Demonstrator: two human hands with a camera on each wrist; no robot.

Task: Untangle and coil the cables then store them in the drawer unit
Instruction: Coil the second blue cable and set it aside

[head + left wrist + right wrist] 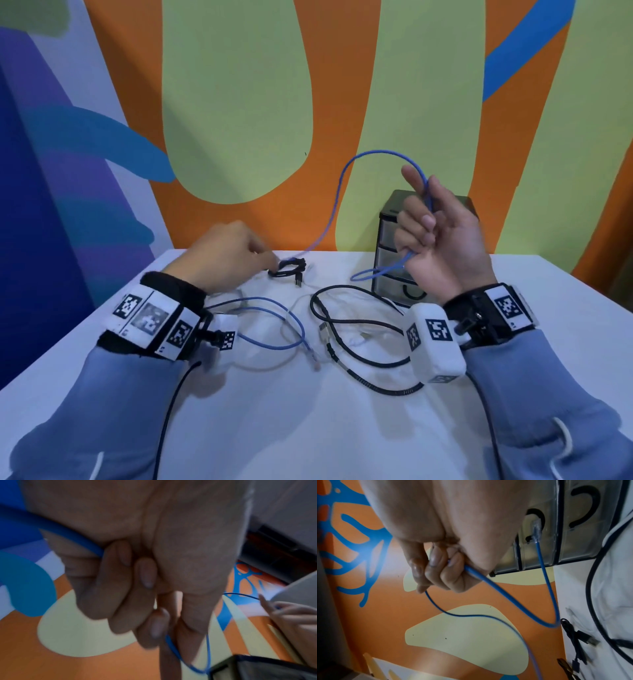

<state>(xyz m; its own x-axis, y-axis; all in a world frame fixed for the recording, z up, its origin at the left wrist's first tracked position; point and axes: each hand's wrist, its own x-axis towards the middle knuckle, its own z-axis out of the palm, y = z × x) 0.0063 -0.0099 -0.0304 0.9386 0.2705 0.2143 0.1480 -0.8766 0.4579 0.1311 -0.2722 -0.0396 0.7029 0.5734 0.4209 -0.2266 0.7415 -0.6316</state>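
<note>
Holding blue cable [344, 171] raised over the table [342, 428], arched between both hands.
Right hand [442, 233] fisted around it before drawer unit [390, 260]; left hand [226, 253] curled on it low, beside bundled black cable [289, 269].

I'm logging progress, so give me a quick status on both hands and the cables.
Right hand grips blue cable, loop raised. Left hand holds the same cable low over the table. Black cable lies loose. Drawer unit shut, behind right hand.
</note>
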